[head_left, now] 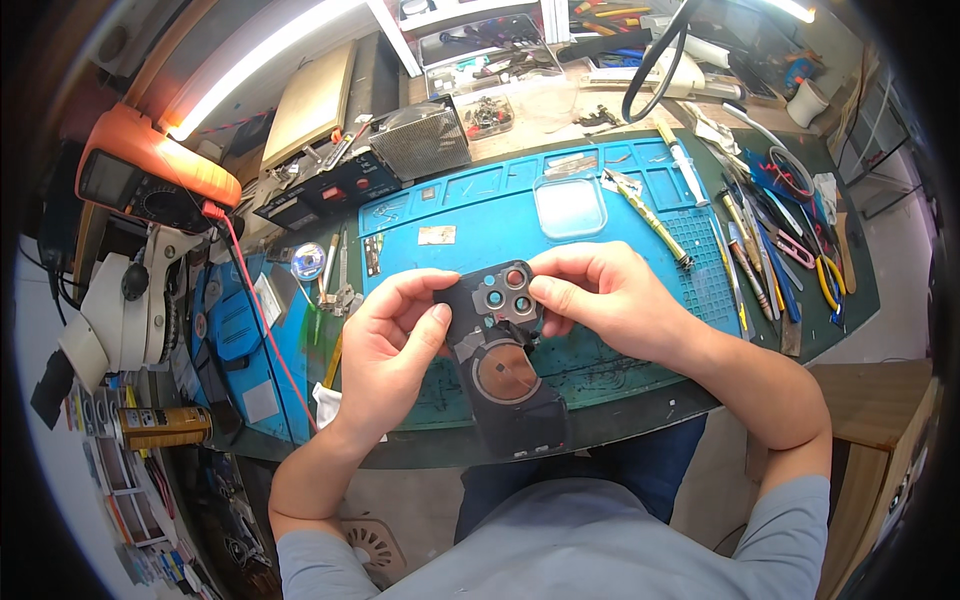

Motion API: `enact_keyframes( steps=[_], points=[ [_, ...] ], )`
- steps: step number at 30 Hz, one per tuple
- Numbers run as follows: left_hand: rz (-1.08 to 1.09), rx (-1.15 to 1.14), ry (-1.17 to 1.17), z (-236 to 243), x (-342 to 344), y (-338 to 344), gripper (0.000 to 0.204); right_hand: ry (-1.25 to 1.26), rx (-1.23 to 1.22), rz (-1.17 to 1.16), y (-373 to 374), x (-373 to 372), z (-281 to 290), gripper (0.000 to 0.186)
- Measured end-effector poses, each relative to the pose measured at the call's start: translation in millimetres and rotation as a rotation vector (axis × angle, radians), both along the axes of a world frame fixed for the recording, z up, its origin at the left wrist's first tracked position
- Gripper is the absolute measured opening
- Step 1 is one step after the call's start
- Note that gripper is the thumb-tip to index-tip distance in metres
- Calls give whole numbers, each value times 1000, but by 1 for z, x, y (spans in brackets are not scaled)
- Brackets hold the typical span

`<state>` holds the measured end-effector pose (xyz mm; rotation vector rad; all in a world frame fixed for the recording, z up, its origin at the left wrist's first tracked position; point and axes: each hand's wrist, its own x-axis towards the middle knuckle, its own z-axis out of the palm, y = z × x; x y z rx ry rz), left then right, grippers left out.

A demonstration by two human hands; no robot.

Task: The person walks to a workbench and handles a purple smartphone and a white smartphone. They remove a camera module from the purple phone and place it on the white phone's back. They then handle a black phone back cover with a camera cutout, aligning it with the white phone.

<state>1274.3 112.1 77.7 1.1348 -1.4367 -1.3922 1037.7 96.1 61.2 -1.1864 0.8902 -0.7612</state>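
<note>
I hold a dark phone back panel (481,410) upright between both hands, with a camera section (507,293) of coloured lens rings at its top and a round copper-coloured coil (505,372) below. My left hand (390,350) grips the panel's upper left edge with thumb and fingers. My right hand (600,300) pinches its upper right corner, the thumb beside the lenses. A small dark flexible part sits just under the camera section. Behind the panel lies a blue work mat (628,384) with a small pale piece (437,235) on it.
A clear plastic box (570,208) and a striped rod (650,220) lie at the back of the mat. Loose tools (770,250) crowd the right. An orange multimeter (150,170) with a red lead, white equipment (120,320) and a can (160,428) stand left.
</note>
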Motion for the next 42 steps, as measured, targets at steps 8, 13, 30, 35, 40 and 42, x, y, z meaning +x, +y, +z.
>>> enact_keyframes(
  steps=[8, 13, 30, 35, 40, 42],
  points=[
    [0, -10, 47, -4, 2, -1, 31, -12, -9, 8, -1, 0, 1, 25],
    [10, 9, 42, -1, 0, -1, 34, -17, -10, 4, 0, 0, 2, 25],
    [-95, 118, 152, -7, 2, -1, 30, -80, 6, 35, 1, 0, 6, 22],
    [-92, 112, 152, -8, 2, -1, 29, -92, 2, 44, 2, 0, 3, 25],
    [-93, 109, 151, -8, 2, -1, 29, -93, -7, 48, 2, -1, 3, 25],
    [-93, 106, 146, -8, 2, -1, 28, -90, -12, 51, 1, -1, 2, 25]
  ],
)
